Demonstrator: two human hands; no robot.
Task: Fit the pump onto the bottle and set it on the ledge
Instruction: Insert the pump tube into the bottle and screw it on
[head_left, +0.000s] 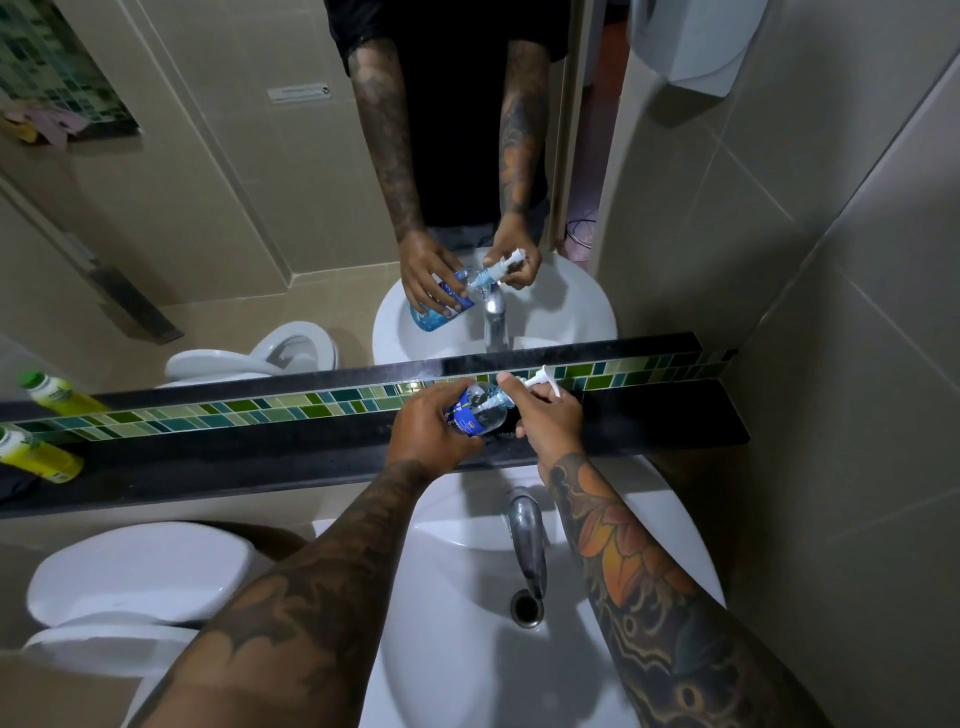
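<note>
The left hand (434, 428) clamps the tilted soap bottle (480, 410) steady above the ledge (675, 421) while the right hand (550, 421), grip closed on the pump (540, 382), seats its collar.

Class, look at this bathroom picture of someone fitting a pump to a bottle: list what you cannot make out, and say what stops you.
- Head view: the bottle label text, covered by the left hand and too small.
- Head view: whether the pump is screwed tight; the right hand hides the collar.
- Head view: the yellow bottle label, blurred near the left edge.
- Head view: the ledge under the hands.
</note>
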